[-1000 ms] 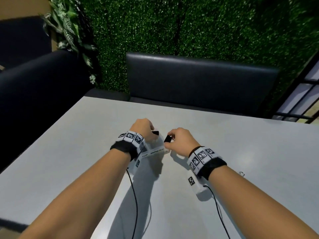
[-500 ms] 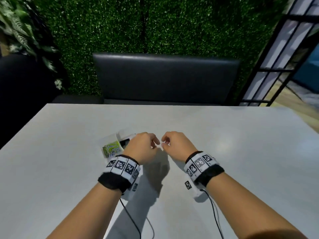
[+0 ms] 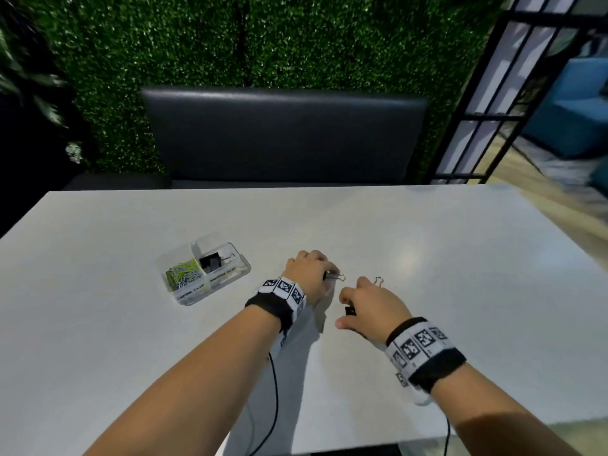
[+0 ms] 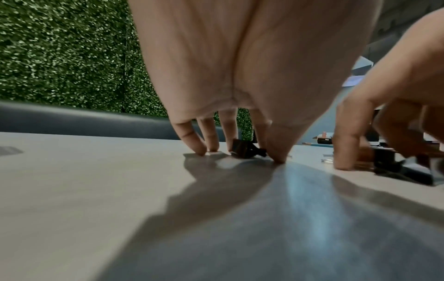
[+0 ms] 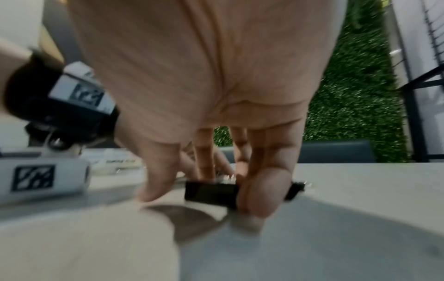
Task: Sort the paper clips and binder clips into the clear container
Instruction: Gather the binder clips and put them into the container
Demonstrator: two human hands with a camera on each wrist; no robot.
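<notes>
The clear container (image 3: 230,277) sits on the white table (image 3: 427,258), left of both hands. Its left compartment holds green and white paper clips (image 3: 183,274), its right one black binder clips (image 3: 210,262). My left hand (image 3: 324,274) reaches down to the table and pinches a black binder clip (image 4: 243,151) between thumb and fingers; its silver handle (image 3: 339,277) sticks out. My right hand (image 3: 348,315) curls round another black binder clip (image 5: 209,192) on the table, whose wire handle (image 3: 378,280) shows past the knuckles.
A dark padded bench (image 3: 283,133) stands behind the table, backed by a green hedge wall (image 3: 263,37). A black metal frame (image 3: 477,120) rises at the right. Cables (image 3: 274,390) run from both wrist bands toward the near table edge.
Both hands have moved off the container to the right and come down onto binder clips on the table. The container now lies uncovered at their left. The head view has swung right.
</notes>
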